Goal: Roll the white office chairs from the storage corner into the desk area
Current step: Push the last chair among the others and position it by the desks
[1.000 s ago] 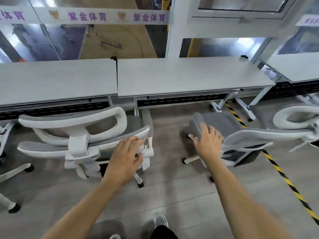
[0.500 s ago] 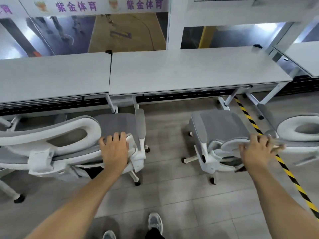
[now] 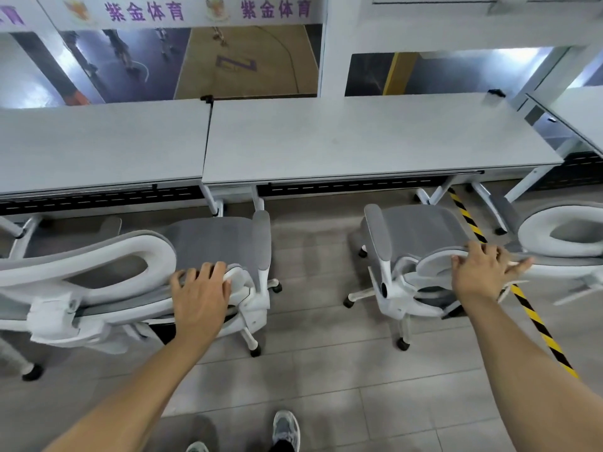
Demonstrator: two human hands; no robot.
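Two white office chairs with grey mesh seats face the desks. The left chair (image 3: 225, 243) stands before the seam between two desks, and my left hand (image 3: 200, 296) grips the top of its white backrest. The right chair (image 3: 421, 236) stands under the right half of the middle desk (image 3: 359, 141). My right hand (image 3: 483, 272) rests on the curved top edge of its backrest, fingers spread over the rim. Both chairs stand on castors on the grey tiled floor.
A left desk (image 3: 98, 148) adjoins the middle one; another desk (image 3: 584, 112) stands at the far right. A yellow-black floor tape (image 3: 535, 318) runs diagonally past the right chair. Glass panels rise behind the desks. My shoes (image 3: 285, 429) show at the bottom.
Both chairs have rolled closer to the desks. My right hand shifted from the right chair's seat side to its backrest top. The left hand stays on the left backrest.
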